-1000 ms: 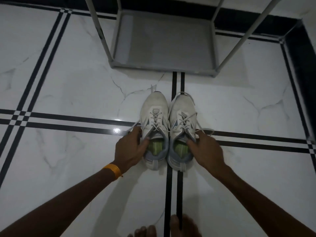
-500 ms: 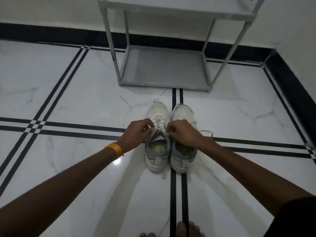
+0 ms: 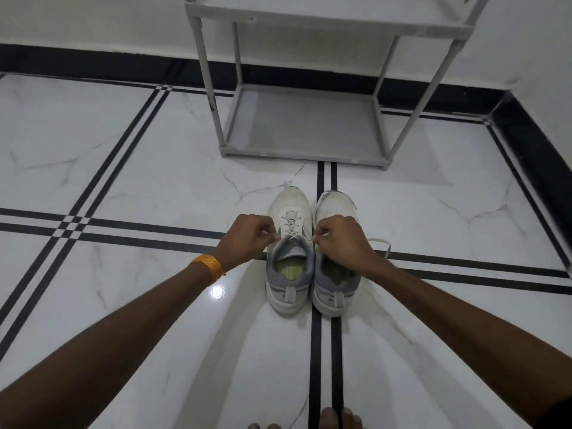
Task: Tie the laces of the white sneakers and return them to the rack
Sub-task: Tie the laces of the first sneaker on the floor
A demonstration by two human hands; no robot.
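With both lace ends pulled out sideways, this looks like the start of the knot on the left sneaker (image 3: 289,243), first of the pair. Left hand (image 3: 249,236) pinches one lace end at the shoe's 9 o'clock, fingers closed on it. Right hand (image 3: 339,239) pinches the other end at 3 o'clock, also closed, and sits over the tongue of the right sneaker (image 3: 335,267), hiding most of its lacing. Orange wristband (image 3: 209,267) on the left wrist.

Both sneakers stand side by side on the floor (image 3: 123,181), toes to 12 o'clock, heels toward the person, sides touching or close to it. A loose lace loop (image 3: 379,243) lies on the floor at 3 o'clock of the right shoe, so I judge that one untied.

Rack (image 3: 301,125) stands at 12 o'clock of the shoes, near but apart; bottom shelf bare. Bare toes (image 3: 329,419) at 6 o'clock.

Progress: early. No knot visible yet.

Next, as I read it: cross the two ends over the tongue, tuck one under, pull snug, then bow. Needs even tension on both ends so the shoe doesn't skid on the polished tile. Then repeat on the right shoe and lift both onto the shelf.
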